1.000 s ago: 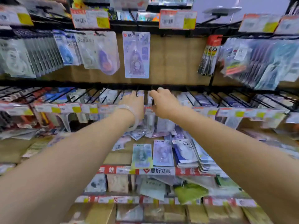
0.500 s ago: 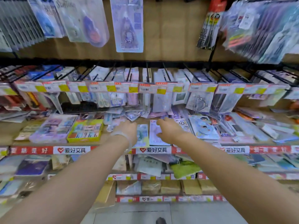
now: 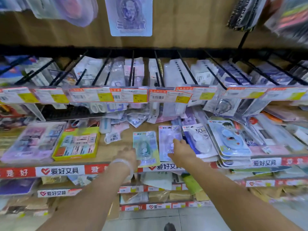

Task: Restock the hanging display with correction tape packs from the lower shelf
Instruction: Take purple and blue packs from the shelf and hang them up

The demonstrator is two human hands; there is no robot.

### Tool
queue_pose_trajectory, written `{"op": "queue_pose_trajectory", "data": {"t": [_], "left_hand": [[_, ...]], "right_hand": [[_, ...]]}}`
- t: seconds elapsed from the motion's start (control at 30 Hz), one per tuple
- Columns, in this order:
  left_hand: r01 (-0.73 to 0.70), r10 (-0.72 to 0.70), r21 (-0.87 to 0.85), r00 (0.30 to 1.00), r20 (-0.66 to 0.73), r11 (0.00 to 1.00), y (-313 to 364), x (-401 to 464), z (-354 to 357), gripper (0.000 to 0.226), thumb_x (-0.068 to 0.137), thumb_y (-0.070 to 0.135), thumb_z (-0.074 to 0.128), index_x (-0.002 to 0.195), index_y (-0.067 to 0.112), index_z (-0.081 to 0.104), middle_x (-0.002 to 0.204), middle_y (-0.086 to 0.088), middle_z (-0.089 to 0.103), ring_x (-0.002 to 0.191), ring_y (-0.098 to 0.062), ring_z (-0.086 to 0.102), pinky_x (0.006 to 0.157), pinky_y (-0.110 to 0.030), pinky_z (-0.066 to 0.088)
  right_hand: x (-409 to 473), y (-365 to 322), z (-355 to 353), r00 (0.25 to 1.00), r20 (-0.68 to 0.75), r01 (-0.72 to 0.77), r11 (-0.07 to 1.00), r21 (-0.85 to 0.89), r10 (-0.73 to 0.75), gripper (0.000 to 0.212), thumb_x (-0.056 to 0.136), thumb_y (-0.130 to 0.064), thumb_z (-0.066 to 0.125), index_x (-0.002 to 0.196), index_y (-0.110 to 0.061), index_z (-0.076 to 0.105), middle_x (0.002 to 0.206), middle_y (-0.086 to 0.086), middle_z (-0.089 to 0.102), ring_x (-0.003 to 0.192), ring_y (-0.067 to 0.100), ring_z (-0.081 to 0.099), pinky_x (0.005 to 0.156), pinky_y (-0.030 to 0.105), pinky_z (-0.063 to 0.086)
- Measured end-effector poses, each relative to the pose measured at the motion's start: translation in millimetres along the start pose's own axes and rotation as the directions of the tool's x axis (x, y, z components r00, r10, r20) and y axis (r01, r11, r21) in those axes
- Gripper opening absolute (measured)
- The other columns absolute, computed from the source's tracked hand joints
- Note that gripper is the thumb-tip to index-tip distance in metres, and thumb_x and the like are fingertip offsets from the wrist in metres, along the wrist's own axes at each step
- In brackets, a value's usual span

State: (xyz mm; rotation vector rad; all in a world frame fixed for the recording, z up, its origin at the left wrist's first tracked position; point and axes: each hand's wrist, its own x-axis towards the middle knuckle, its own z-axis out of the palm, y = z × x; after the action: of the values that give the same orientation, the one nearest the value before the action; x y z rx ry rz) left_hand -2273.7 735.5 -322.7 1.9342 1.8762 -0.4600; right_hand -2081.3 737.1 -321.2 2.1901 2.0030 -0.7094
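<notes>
Nearest: two forearms reach over the shelf edge (image 3: 60, 170). Left hand (image 3: 127, 155), a bracelet on its wrist, rests beside the green pack (image 3: 145, 148); fingers look loosely extended, and whether they grasp anything cannot be told. Right hand (image 3: 181, 151) lies on the lilac pack (image 3: 168, 140), fingertips on its face, not visibly curled round it.

Count on the shelf: two loose single packs, one overlapping stack of packs (image 3: 229, 141) to the right, number unreadable.

Risk, judged: lifting the lilac pack may drag the stack it touches off the edge.

Farther: hanging hooks (image 3: 132, 69), about a dozen, mostly loaded; crowding could snag a new pack.
</notes>
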Motion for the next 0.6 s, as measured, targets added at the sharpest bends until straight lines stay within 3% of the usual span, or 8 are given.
{"op": "queue_pose_trajectory", "data": {"t": [0.2, 0.33, 0.43, 0.53, 0.6], "left_hand": [[0.084, -0.080, -0.165, 0.996, 0.032, 0.983, 0, 30, 9, 0.057, 0.092, 0.052, 0.043, 0.132, 0.011, 0.041, 0.127, -0.012, 0.052, 0.114, -0.028, 0.053, 0.092, -0.035, 0.045], [0.135, -0.127, -0.338, 0.991, 0.047, 0.932, 4, 52, 12, 0.054, 0.085, 0.055, 0.052, 0.120, 0.014, 0.054, 0.109, -0.006, 0.065, 0.098, -0.025, 0.062, 0.075, -0.031, 0.046], [0.190, -0.174, -0.418, 0.982, 0.076, 0.889, 4, 63, 6, 0.059, 0.077, 0.048, 0.066, 0.119, 0.008, 0.055, 0.109, -0.008, 0.065, 0.096, -0.025, 0.063, 0.069, -0.026, 0.043], [0.271, -0.226, -0.470, 0.963, 0.149, 0.840, 3, 68, -1, 0.077, 0.072, 0.044, 0.075, 0.129, 0.003, 0.043, 0.122, -0.009, 0.059, 0.105, -0.025, 0.061, 0.077, -0.029, 0.048], [0.314, -0.229, -0.514, 0.947, 0.223, 0.798, -1, 76, 1, 0.084, 0.064, 0.044, 0.081, 0.128, 0.002, 0.046, 0.123, -0.008, 0.060, 0.103, -0.024, 0.062, 0.084, -0.031, 0.052]], "right_hand": [[27, 3, 11, 0.984, 0.076, -0.168, 0.979, 0.114, 0.160, 0.067, 0.092, -0.040, 0.052, 0.143, -0.013, 0.018, 0.138, 0.019, 0.036, 0.125, 0.035, 0.042, 0.100, 0.042, 0.039], [41, 4, 16, 0.975, 0.082, -0.220, 0.955, 0.198, 0.208, 0.070, 0.093, -0.041, 0.050, 0.146, -0.013, 0.013, 0.135, 0.020, 0.039, 0.121, 0.035, 0.046, 0.095, 0.039, 0.041], [50, 3, 17, 0.977, 0.041, -0.215, 0.964, 0.157, 0.211, 0.076, 0.094, -0.042, 0.049, 0.148, -0.009, 0.007, 0.134, 0.022, 0.041, 0.119, 0.035, 0.048, 0.092, 0.039, 0.044], [56, 2, 16, 0.970, 0.001, -0.240, 0.963, 0.120, 0.241, 0.076, 0.093, -0.043, 0.048, 0.147, -0.007, 0.007, 0.131, 0.022, 0.045, 0.117, 0.035, 0.051, 0.090, 0.038, 0.046], [59, 0, 15, 0.968, -0.023, -0.248, 0.963, 0.107, 0.252, 0.077, 0.091, -0.043, 0.053, 0.145, -0.006, 0.012, 0.128, 0.022, 0.047, 0.115, 0.035, 0.052, 0.090, 0.038, 0.046]]}}
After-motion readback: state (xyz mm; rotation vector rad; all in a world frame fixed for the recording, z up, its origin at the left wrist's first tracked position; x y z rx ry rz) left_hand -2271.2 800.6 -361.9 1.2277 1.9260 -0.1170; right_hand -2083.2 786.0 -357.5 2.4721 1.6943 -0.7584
